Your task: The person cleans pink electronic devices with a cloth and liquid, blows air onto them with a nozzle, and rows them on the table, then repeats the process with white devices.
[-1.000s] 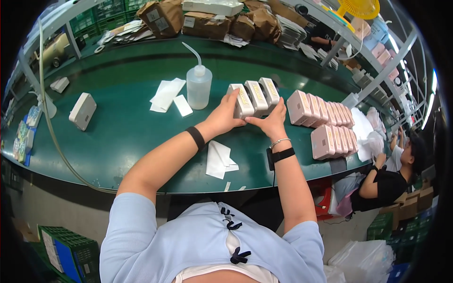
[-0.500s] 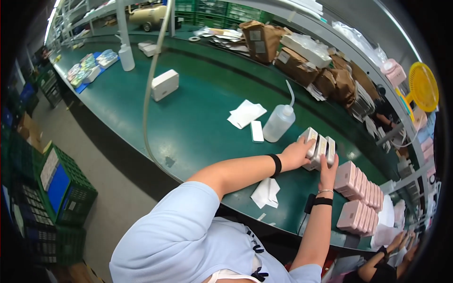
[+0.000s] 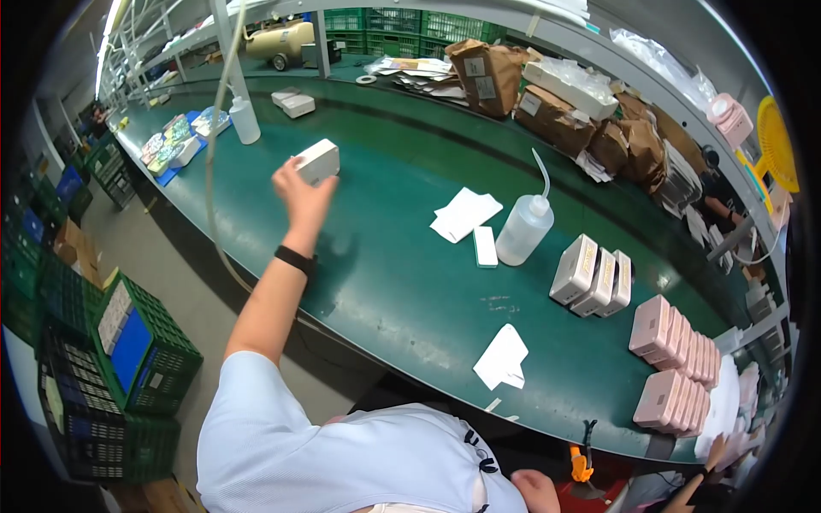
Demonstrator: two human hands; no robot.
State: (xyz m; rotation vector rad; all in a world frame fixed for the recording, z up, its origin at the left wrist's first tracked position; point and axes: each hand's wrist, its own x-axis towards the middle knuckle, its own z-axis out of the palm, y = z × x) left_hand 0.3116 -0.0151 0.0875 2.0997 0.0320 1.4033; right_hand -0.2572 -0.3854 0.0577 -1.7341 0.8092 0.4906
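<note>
My left hand [image 3: 305, 190] is stretched out to the far left of the bench, fingers and thumb closed around a white box-shaped case [image 3: 318, 160] standing on its edge. My right hand [image 3: 537, 491] is low in the view beside my body, cut off by the lower edge, and its fingers are hidden. Three white cases [image 3: 592, 276] stand upright in a row at the right, touched by neither hand. A squeeze bottle [image 3: 525, 229] with a bent spout stands left of them, next to a small white block [image 3: 485, 247] and a folded white cloth [image 3: 466, 214].
Another white cloth [image 3: 503, 356] lies near the front edge. Pink cases [image 3: 676, 342] stand in rows at the right. An orange-and-black object [image 3: 581, 464] is at the bench edge. A hose [image 3: 212, 162] hangs at the left; green crates [image 3: 154, 342] stand on the floor. A person's hands [image 3: 723, 453] show at lower right.
Both hands have left the three white cases. My left hand has swung far left and taken hold of the single white case; my right hand has dropped back toward my body.
</note>
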